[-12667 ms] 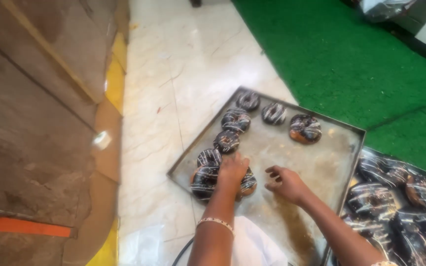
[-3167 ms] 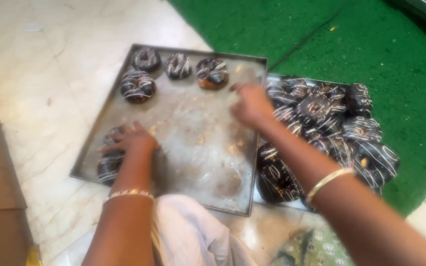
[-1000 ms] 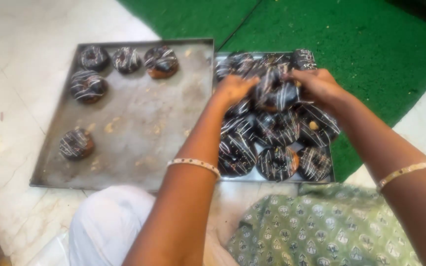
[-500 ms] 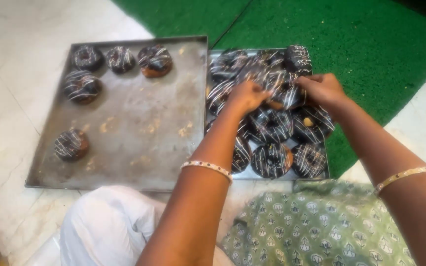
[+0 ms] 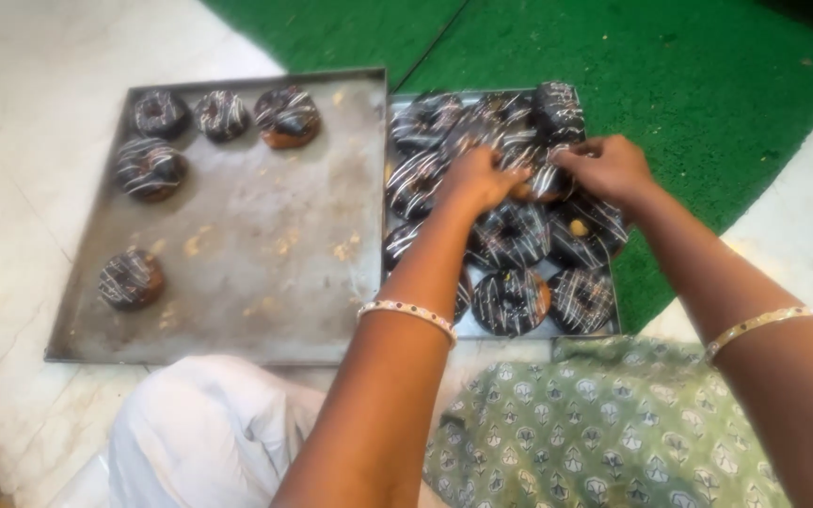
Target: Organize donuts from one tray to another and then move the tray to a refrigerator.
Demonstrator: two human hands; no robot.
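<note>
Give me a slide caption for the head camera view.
Both hands, left hand and right hand, reach into a crowded tray of chocolate-glazed doughnuts.

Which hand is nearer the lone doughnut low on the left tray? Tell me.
Left. The left hand is over the crowded right tray, across the bare metal from the lone doughnut; the right hand is farther right still.

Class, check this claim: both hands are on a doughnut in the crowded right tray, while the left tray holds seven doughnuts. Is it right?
Not quite. The head view shows five doughnuts on the left tray, not seven. The left hand and right hand do meet on a doughnut in the crowded right tray.
</note>
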